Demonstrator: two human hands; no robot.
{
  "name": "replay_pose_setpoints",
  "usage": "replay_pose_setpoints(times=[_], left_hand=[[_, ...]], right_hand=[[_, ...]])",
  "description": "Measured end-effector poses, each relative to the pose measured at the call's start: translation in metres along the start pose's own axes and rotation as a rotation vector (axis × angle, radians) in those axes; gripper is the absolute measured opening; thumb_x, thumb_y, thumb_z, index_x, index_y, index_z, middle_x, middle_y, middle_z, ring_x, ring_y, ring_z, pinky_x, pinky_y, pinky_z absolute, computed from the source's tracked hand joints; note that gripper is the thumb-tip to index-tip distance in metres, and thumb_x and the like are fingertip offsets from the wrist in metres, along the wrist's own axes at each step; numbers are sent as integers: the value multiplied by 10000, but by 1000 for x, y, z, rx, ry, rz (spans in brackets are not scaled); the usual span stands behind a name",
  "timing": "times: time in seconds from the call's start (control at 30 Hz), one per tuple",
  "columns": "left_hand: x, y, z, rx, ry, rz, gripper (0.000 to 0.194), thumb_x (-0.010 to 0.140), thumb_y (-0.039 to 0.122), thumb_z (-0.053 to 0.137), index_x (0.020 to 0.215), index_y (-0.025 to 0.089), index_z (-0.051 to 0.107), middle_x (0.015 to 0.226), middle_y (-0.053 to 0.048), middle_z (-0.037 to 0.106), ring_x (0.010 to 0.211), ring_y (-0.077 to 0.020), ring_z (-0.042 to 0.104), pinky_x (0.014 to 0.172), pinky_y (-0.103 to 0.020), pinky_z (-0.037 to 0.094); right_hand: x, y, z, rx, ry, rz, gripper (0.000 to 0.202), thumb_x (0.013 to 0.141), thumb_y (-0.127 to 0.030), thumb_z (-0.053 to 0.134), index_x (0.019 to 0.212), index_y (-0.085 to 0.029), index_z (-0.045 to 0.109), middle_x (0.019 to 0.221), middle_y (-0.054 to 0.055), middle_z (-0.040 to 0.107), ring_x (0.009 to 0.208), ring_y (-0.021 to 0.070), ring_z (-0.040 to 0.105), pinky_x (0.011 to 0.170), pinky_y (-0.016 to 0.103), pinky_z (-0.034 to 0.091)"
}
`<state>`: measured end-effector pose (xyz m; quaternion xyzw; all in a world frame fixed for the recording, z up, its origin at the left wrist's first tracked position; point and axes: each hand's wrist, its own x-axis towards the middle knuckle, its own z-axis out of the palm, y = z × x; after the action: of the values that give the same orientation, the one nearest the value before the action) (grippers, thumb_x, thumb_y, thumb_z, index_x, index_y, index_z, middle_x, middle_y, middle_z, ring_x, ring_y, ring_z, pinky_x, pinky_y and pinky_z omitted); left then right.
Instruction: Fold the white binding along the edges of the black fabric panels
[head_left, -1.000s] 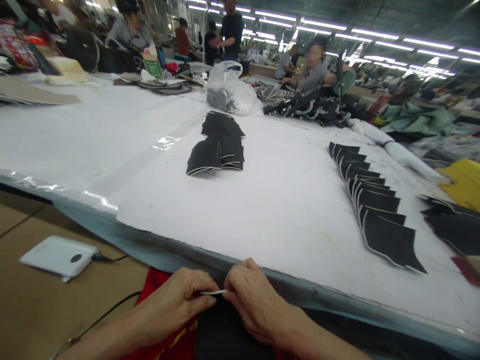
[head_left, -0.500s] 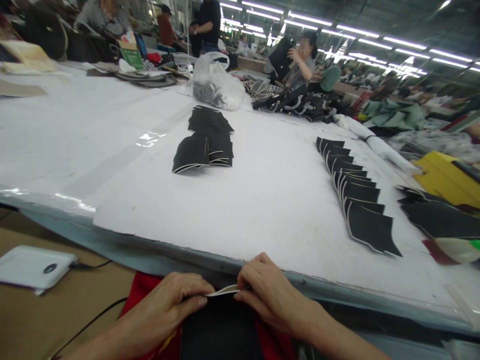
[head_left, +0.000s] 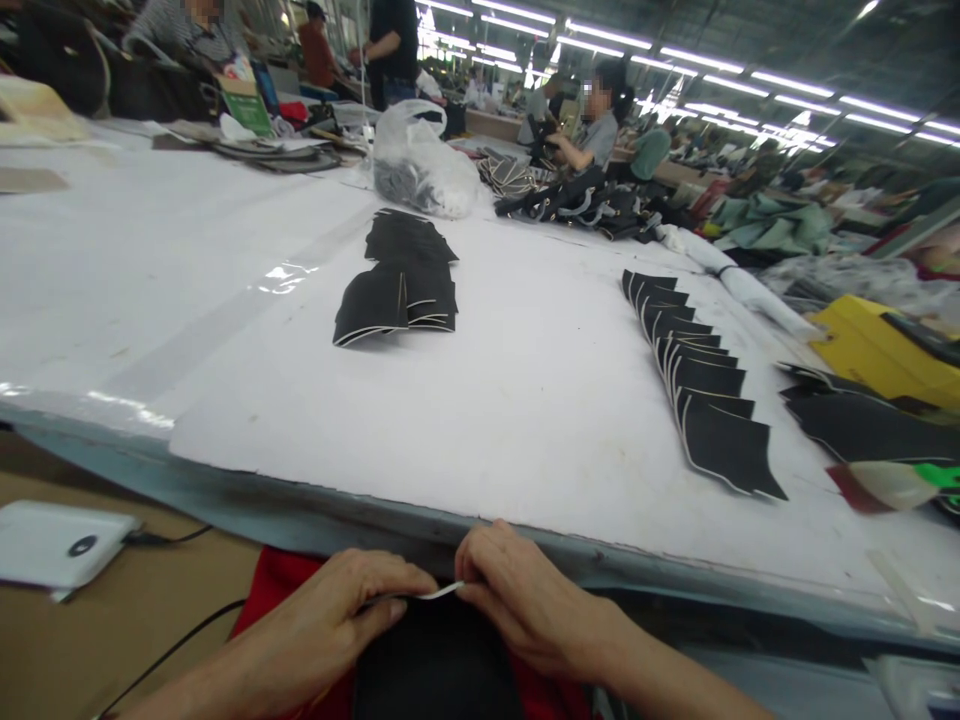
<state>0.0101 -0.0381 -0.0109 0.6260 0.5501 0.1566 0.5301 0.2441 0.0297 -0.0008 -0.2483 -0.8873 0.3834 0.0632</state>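
Note:
My left hand (head_left: 337, 615) and my right hand (head_left: 517, 595) meet at the bottom centre, below the table's front edge (head_left: 315, 510). Both pinch the pale top edge of a black fabric piece (head_left: 439, 660) that lies over red cloth (head_left: 281, 585) on my lap. On the white table a fanned row of black pieces with pale edges (head_left: 701, 385) lies to the right. A stack of similar black pieces (head_left: 405, 280) sits at the centre, farther back.
A white device with a cable (head_left: 56, 545) lies on the brown surface at lower left. A clear plastic bag (head_left: 420, 160), dark bag parts (head_left: 592, 205) and several seated people are at the far side. Yellow material (head_left: 874, 350) and black sheets (head_left: 870, 430) lie at the right.
The view has shifted right, so everything sits further left in the picture. My hands stay together on the black piece's edge; a person opposite raised a dark item, then lowered it.

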Motion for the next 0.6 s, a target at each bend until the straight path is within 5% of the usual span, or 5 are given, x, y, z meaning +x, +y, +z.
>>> replay_pose_setpoints(times=[0.33, 0.6], left_hand=[[13, 15, 2, -168, -79, -13, 270, 872, 370, 545, 865, 164, 719, 791, 6, 655, 761, -175, 573, 640, -228, 390], [11, 19, 2, -162, -57, 20, 237, 873, 313, 543, 912, 178, 734, 849, 8, 685, 825, -183, 593, 689, -228, 390]], right_hand=[[1, 0, 0, 195, 28, 70, 53, 967, -148, 482, 949, -198, 482, 945, 20, 542, 835, 152, 492, 772, 287, 410], [2, -4, -2, 179, 4, 110, 45, 967, -166, 480, 977, -198, 509, 950, 22, 574, 852, 156, 525, 764, 281, 407]])
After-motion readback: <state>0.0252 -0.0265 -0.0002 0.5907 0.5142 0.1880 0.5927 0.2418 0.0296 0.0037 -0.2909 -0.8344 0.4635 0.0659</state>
